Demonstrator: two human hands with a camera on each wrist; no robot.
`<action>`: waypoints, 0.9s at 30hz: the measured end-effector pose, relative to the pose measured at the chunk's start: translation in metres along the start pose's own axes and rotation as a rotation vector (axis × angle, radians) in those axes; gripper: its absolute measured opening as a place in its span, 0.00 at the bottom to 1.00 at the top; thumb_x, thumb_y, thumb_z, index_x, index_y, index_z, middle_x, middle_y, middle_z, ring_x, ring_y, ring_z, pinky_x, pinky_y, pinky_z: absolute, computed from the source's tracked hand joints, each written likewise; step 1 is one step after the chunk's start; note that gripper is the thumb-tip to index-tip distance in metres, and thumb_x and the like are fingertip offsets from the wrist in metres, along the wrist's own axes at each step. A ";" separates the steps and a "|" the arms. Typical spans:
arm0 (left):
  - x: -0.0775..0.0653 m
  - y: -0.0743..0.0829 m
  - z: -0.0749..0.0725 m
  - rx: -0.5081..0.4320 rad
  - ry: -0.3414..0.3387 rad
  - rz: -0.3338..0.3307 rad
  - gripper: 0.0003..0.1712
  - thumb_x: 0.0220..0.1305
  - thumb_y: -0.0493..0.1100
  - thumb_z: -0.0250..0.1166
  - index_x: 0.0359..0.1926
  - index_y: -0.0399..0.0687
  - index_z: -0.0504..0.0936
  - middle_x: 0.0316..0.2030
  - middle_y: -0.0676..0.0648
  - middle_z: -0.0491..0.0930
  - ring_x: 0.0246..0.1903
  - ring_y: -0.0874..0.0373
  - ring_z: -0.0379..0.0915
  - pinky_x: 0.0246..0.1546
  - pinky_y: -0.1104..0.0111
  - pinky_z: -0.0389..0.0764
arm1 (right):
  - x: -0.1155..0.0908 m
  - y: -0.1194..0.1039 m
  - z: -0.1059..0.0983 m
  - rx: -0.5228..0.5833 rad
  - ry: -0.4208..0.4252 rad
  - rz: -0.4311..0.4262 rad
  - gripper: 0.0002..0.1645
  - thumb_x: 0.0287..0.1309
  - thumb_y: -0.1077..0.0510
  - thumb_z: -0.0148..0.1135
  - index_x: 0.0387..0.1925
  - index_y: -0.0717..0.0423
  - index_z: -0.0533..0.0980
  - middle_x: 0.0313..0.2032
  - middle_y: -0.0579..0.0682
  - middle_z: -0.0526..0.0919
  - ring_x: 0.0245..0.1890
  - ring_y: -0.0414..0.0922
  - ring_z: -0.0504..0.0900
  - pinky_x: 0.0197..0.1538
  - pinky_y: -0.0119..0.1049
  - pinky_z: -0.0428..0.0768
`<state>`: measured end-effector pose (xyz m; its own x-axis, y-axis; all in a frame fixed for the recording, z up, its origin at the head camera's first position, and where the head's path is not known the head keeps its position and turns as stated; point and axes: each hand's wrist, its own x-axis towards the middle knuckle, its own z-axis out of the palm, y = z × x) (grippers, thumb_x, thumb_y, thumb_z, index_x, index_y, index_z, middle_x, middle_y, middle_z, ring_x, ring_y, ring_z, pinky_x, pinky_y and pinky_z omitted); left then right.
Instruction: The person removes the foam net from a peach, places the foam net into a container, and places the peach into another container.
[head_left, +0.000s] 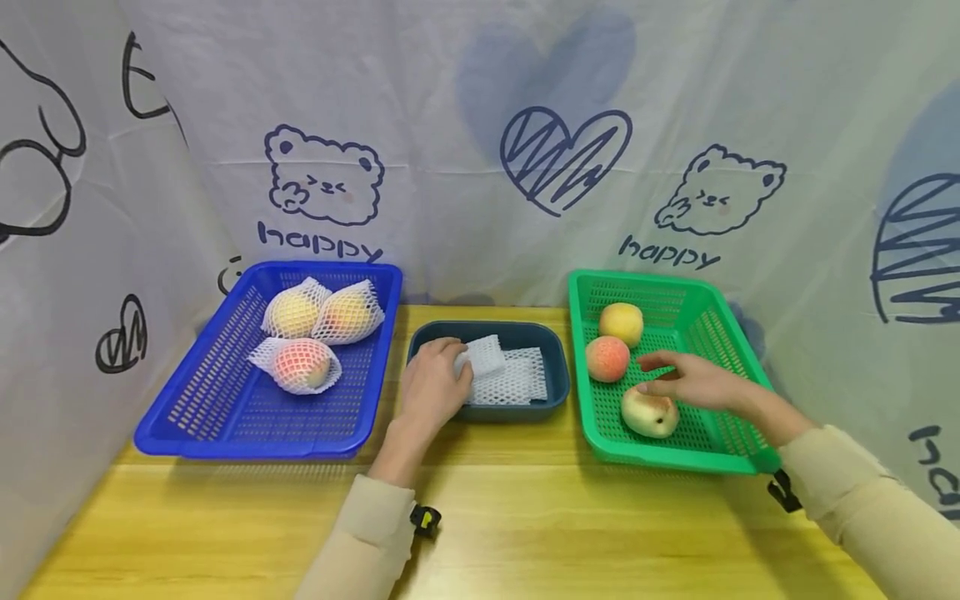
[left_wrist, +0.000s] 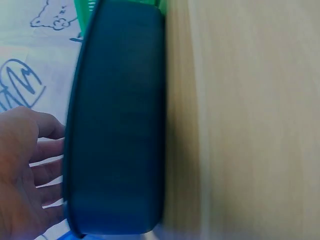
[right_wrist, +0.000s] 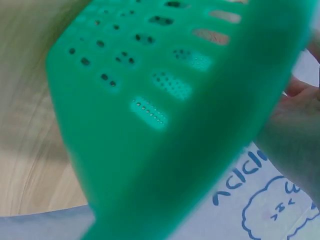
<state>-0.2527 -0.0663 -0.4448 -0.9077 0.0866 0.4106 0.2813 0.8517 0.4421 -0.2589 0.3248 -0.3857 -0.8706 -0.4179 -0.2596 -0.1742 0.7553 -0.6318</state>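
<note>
My left hand [head_left: 437,379] reaches over the left end of a dark teal bin [head_left: 553,400], its fingertips by a white foam net [head_left: 486,356] on top of other foam nets [head_left: 510,385]. In the left wrist view the left hand's [left_wrist: 22,170] fingers are spread, their tips hidden behind the bin's rim. My right hand [head_left: 693,382] is inside a green basket [head_left: 611,454], thumb and fingers apart, just above a pale peach [head_left: 649,412]. Beyond it lie a pink peach [head_left: 607,359] and a yellow peach [head_left: 621,324]. The green basket's side hides most of that hand in the right wrist view.
A blue basket [head_left: 247,446] stands on the left, holding three peaches in foam nets [head_left: 303,365]. All the containers rest on a wooden table [head_left: 510,508]. A white printed cloth [head_left: 450,200] hangs close behind and along both sides.
</note>
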 end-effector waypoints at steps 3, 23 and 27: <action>-0.005 0.002 -0.011 -0.017 0.052 0.013 0.14 0.70 0.42 0.66 0.53 0.43 0.88 0.57 0.45 0.84 0.59 0.44 0.78 0.56 0.50 0.82 | -0.005 -0.004 -0.001 -0.018 0.078 -0.025 0.39 0.75 0.46 0.60 0.74 0.67 0.63 0.70 0.70 0.69 0.66 0.69 0.73 0.61 0.60 0.78; -0.040 -0.033 -0.103 0.009 0.340 0.142 0.15 0.64 0.38 0.69 0.51 0.39 0.85 0.48 0.40 0.84 0.45 0.40 0.80 0.37 0.50 0.81 | -0.070 -0.033 0.081 -0.329 0.770 -0.135 0.24 0.75 0.48 0.59 0.61 0.60 0.77 0.58 0.62 0.80 0.54 0.61 0.79 0.46 0.64 0.78; -0.041 -0.049 -0.123 0.037 0.312 0.142 0.15 0.65 0.39 0.68 0.52 0.41 0.84 0.49 0.41 0.83 0.46 0.40 0.80 0.37 0.48 0.81 | -0.078 -0.028 0.100 -0.385 0.785 -0.159 0.22 0.72 0.49 0.63 0.57 0.60 0.80 0.56 0.61 0.82 0.54 0.63 0.80 0.49 0.65 0.79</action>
<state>-0.1914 -0.1750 -0.3853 -0.7197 0.0481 0.6927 0.3813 0.8610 0.3364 -0.1399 0.2863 -0.4209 -0.8625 -0.1725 0.4757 -0.3397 0.8941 -0.2917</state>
